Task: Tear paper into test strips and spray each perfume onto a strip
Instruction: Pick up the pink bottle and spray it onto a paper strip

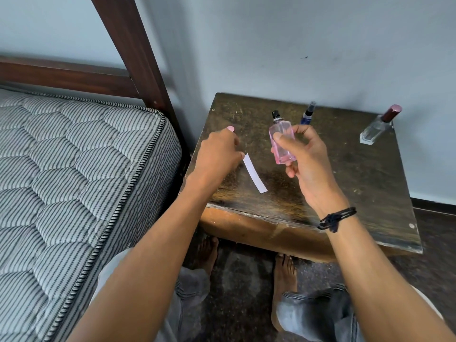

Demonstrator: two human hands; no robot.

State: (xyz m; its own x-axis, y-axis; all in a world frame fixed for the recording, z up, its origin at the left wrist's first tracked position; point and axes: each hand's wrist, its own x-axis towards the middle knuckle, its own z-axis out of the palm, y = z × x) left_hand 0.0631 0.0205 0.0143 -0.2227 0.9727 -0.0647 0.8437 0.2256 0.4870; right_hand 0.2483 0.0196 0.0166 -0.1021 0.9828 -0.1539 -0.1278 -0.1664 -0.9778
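Observation:
My right hand [307, 156] grips a small pink perfume bottle [281, 141] upright above the wooden side table [370, 183]. Its black spray nozzle is bare. My left hand [219, 154] pinches the upper end of a white paper strip [255, 174], which slants down to the right over the tabletop; I cannot tell whether the strip touches the wood. A small pink cap [230, 128] pokes out between the left hand's fingers. The bottle is a short way to the right of the strip.
A slim blue spray bottle [307, 114] and a clear bottle with a maroon cap [377, 127] stand at the table's back by the wall. A striped mattress [74, 169] and dark bed post [138, 58] are on the left. My bare feet are under the table.

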